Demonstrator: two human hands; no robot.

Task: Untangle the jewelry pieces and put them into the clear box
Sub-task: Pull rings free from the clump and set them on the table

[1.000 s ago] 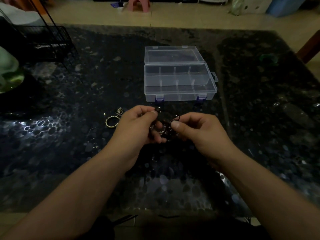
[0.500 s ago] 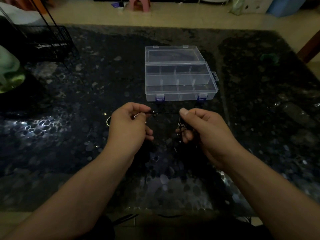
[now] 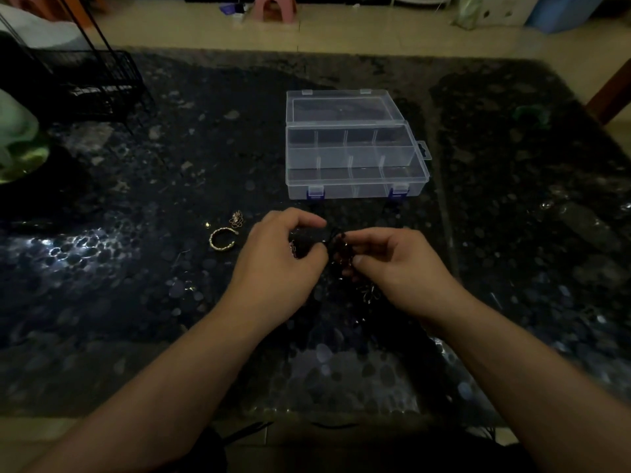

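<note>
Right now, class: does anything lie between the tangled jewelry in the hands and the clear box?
Nothing visible does. The tangled jewelry is held just short of the clear box, whose lid lies open; only bare table lies between.

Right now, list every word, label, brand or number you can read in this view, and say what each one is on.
None can be read.
Clear box: bare plastic, blue latches, no label shows.
Purple item on the floor at the far edge: too small and blurred to tell whether it carries print.
Gold ring and tangled jewelry in the hands: no lettering visible.

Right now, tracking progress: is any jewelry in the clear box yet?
No, every compartment of the clear box looks empty.
</note>
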